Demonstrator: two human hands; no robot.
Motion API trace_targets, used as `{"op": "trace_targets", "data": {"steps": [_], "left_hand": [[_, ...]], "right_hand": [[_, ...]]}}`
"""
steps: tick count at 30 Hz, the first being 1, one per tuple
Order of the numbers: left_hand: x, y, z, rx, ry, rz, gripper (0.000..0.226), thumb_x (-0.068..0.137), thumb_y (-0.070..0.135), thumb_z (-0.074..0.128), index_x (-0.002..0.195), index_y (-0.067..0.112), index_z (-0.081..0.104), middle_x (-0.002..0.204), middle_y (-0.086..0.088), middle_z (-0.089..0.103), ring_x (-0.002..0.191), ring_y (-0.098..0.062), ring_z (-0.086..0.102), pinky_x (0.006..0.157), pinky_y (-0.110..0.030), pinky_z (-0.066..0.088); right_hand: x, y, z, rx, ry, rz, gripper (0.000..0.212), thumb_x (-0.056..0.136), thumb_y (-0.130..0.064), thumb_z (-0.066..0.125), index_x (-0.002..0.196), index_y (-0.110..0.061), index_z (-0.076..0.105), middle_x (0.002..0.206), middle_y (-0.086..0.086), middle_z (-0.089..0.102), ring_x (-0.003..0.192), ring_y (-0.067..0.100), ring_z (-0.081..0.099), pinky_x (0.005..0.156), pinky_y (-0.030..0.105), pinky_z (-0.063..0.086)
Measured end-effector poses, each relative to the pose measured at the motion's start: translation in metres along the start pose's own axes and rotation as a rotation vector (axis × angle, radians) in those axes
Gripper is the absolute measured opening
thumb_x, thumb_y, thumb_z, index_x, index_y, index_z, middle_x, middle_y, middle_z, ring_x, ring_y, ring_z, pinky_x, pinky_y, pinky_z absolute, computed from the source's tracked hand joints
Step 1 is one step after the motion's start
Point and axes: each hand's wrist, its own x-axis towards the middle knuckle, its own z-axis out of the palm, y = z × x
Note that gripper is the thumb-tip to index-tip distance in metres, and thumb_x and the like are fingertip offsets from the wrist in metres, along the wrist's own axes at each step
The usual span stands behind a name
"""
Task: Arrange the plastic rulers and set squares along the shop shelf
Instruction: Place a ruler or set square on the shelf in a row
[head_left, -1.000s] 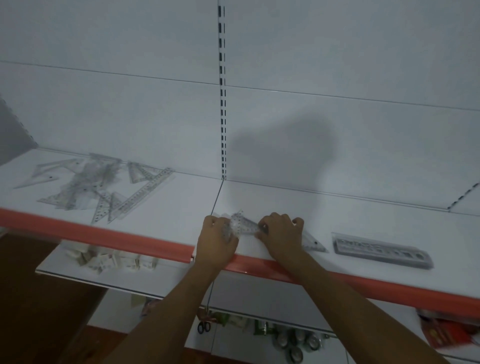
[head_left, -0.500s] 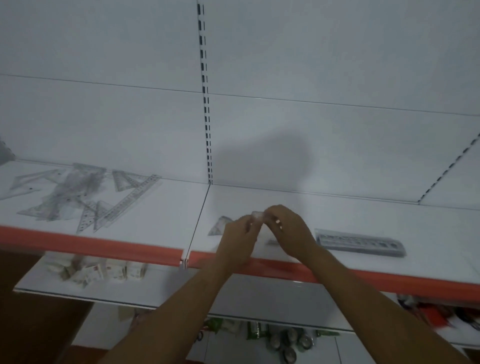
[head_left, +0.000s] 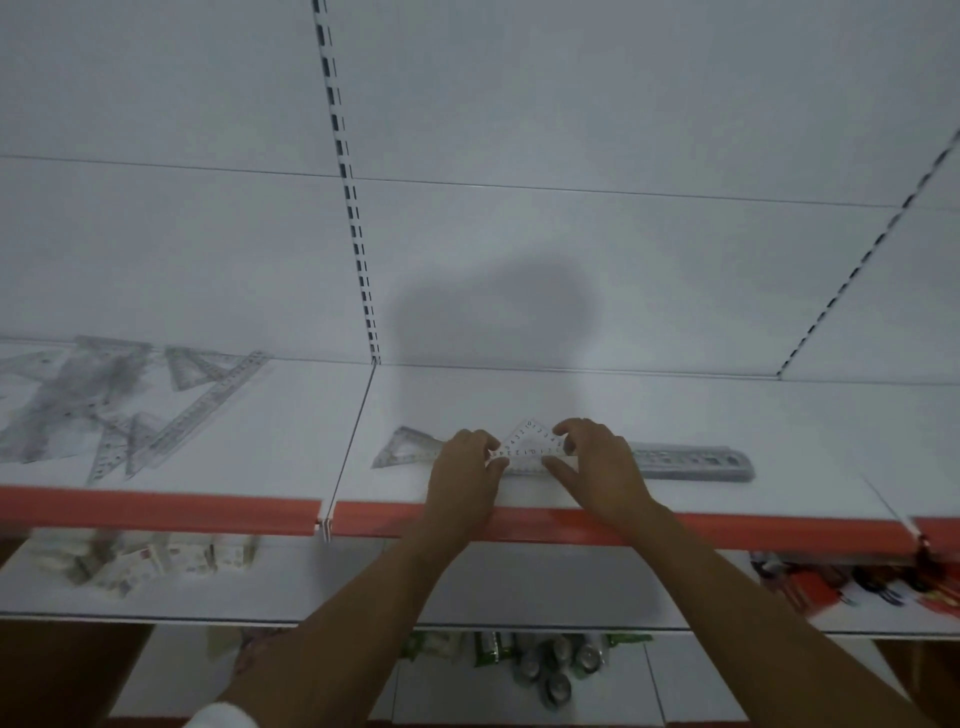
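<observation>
A small clear set square (head_left: 531, 444) stands between my two hands on the white shelf (head_left: 675, 415), its point up. My left hand (head_left: 467, 470) pinches its left corner and my right hand (head_left: 597, 462) pinches its right corner. Another clear set square (head_left: 405, 449) lies flat just left of my left hand. A clear ruler (head_left: 691, 460) lies to the right, partly hidden behind my right hand. A loose heap of clear rulers and set squares (head_left: 114, 400) sits on the left shelf section.
An orange strip (head_left: 727, 530) runs along the shelf's front edge. A slotted upright (head_left: 348, 182) divides the white back panels. The lower shelf holds small boxes (head_left: 150, 558) at left and red packets (head_left: 821, 584) at right. Cans and packets (head_left: 550, 665) sit below.
Both hands went from working on a set square on the shelf, to lifting a small piece between them, to holding a set square upright on the shelf. The view shifted right.
</observation>
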Motion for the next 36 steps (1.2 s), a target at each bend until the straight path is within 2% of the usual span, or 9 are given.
{"op": "trace_targets", "data": {"steps": [5, 14, 17, 20, 22, 26, 28, 32, 36], "left_hand": [[0.000, 0.001, 0.009, 0.108, -0.015, -0.020, 0.026, 0.094, 0.027, 0.057, 0.115, 0.013, 0.062, 0.114, -0.002, 0.053, 0.105, -0.017, 0.052, 0.087, -0.027, 0.043], [0.001, -0.002, 0.012, 0.281, -0.043, 0.019, 0.033, 0.095, 0.028, 0.051, 0.124, 0.014, 0.060, 0.114, -0.006, 0.060, 0.110, -0.023, 0.049, 0.093, -0.033, 0.042], [0.001, -0.003, 0.010, 0.283, -0.065, 0.034, 0.034, 0.094, 0.025, 0.054, 0.126, 0.015, 0.058, 0.114, -0.004, 0.062, 0.110, -0.023, 0.050, 0.093, -0.034, 0.042], [0.001, -0.003, 0.011, 0.313, -0.058, 0.066, 0.026, 0.094, 0.020, 0.053, 0.117, 0.014, 0.064, 0.109, -0.004, 0.064, 0.106, -0.023, 0.052, 0.090, -0.033, 0.042], [0.001, -0.002, 0.012, 0.333, -0.057, 0.083, 0.024, 0.094, 0.018, 0.052, 0.113, 0.013, 0.066, 0.106, -0.006, 0.066, 0.104, -0.024, 0.053, 0.089, -0.032, 0.042], [-0.001, 0.004, 0.005, 0.362, -0.064, 0.068, 0.030, 0.093, 0.024, 0.055, 0.122, 0.018, 0.060, 0.115, -0.003, 0.062, 0.111, -0.020, 0.050, 0.087, -0.030, 0.042], [-0.005, 0.005, -0.006, 0.306, -0.036, 0.063, 0.034, 0.092, 0.034, 0.056, 0.123, 0.019, 0.057, 0.117, 0.000, 0.058, 0.112, -0.018, 0.049, 0.086, -0.030, 0.043], [-0.019, -0.002, -0.055, 0.296, 0.103, 0.007, 0.032, 0.092, 0.040, 0.055, 0.116, 0.019, 0.059, 0.110, 0.000, 0.059, 0.103, -0.018, 0.054, 0.081, -0.029, 0.043], [-0.044, -0.032, -0.129, 0.431, 0.157, -0.213, 0.039, 0.091, 0.041, 0.054, 0.125, 0.022, 0.052, 0.123, 0.001, 0.055, 0.115, -0.018, 0.044, 0.090, -0.032, 0.042]], "right_hand": [[-0.002, 0.007, 0.006, -0.198, 0.000, -0.037, 0.036, 0.092, -0.040, 0.056, 0.123, -0.022, 0.057, 0.114, -0.006, 0.062, 0.112, 0.016, 0.051, 0.101, 0.035, 0.023], [0.000, 0.008, 0.010, -0.360, -0.078, -0.060, 0.041, 0.094, -0.046, 0.044, 0.129, -0.027, 0.054, 0.125, -0.009, 0.059, 0.125, 0.011, 0.044, 0.110, 0.041, 0.012], [0.001, 0.013, 0.009, -0.327, -0.060, -0.117, 0.038, 0.089, -0.044, 0.056, 0.121, -0.024, 0.061, 0.114, -0.005, 0.065, 0.118, 0.015, 0.052, 0.108, 0.045, 0.017], [0.004, 0.018, 0.011, -0.345, -0.041, -0.177, 0.026, 0.074, -0.035, 0.077, 0.095, -0.022, 0.071, 0.085, -0.003, 0.072, 0.091, 0.020, 0.067, 0.097, 0.051, 0.036], [0.006, 0.021, 0.008, -0.349, -0.068, -0.213, 0.027, 0.070, -0.032, 0.080, 0.094, -0.022, 0.071, 0.080, -0.003, 0.071, 0.087, 0.021, 0.068, 0.097, 0.050, 0.033], [0.012, 0.013, -0.003, -0.364, -0.109, -0.247, 0.038, 0.085, -0.046, 0.058, 0.117, -0.025, 0.062, 0.110, -0.004, 0.066, 0.111, 0.018, 0.056, 0.105, 0.044, 0.016], [0.019, 0.002, -0.004, -0.302, -0.066, -0.256, 0.041, 0.088, -0.050, 0.052, 0.121, -0.026, 0.058, 0.117, -0.006, 0.061, 0.114, 0.016, 0.053, 0.104, 0.042, 0.018], [0.049, -0.049, 0.010, -0.116, -0.035, -0.325, 0.044, 0.086, -0.050, 0.044, 0.115, -0.022, 0.061, 0.107, -0.004, 0.064, 0.106, 0.018, 0.057, 0.095, 0.037, 0.025], [0.071, -0.143, 0.035, 0.066, -0.065, -0.470, 0.033, 0.094, -0.044, 0.049, 0.114, -0.022, 0.063, 0.106, -0.004, 0.066, 0.104, 0.018, 0.058, 0.095, 0.037, 0.030]]}}
